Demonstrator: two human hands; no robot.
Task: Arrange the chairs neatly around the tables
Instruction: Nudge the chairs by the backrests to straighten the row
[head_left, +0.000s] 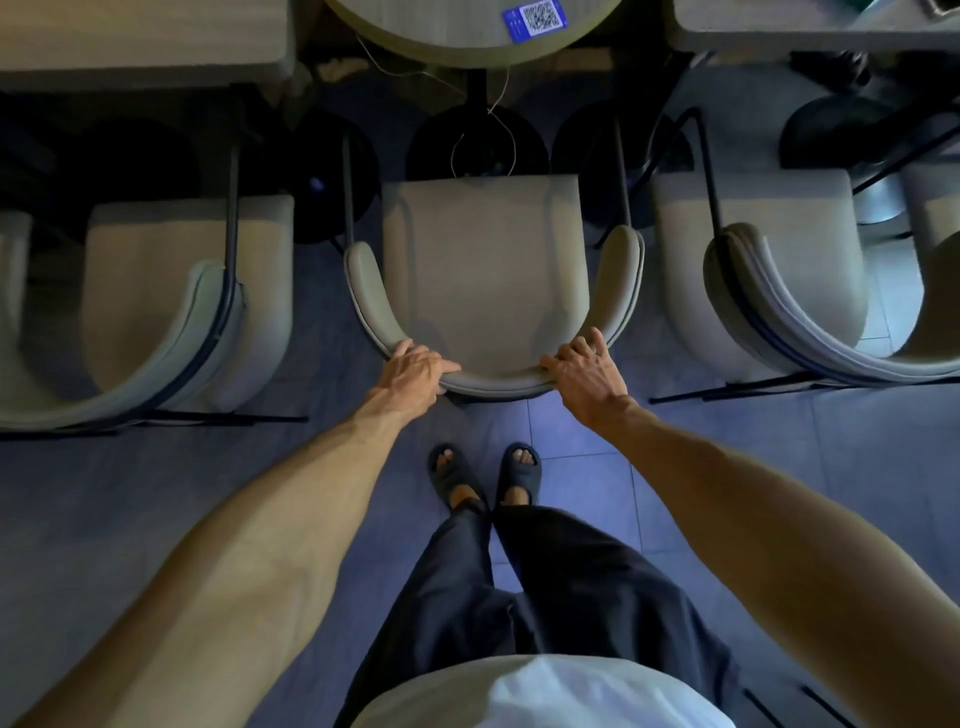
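A beige chair (483, 260) with a curved backrest stands straight in front of me, its seat facing a round table (457, 36) at the top centre. My left hand (415, 370) grips the left part of the backrest rim. My right hand (584, 371) holds the right part of the same rim, fingers draped over its top. The chair's front edge sits near the table's black pedestal base (475, 150), short of the tabletop.
A matching chair (171, 306) stands to the left under a rectangular table (140, 47). Another chair (779, 291) stands to the right by a second table (810, 31). A QR sticker (535, 20) lies on the round table. My sandalled feet (483, 475) stand on tiled floor.
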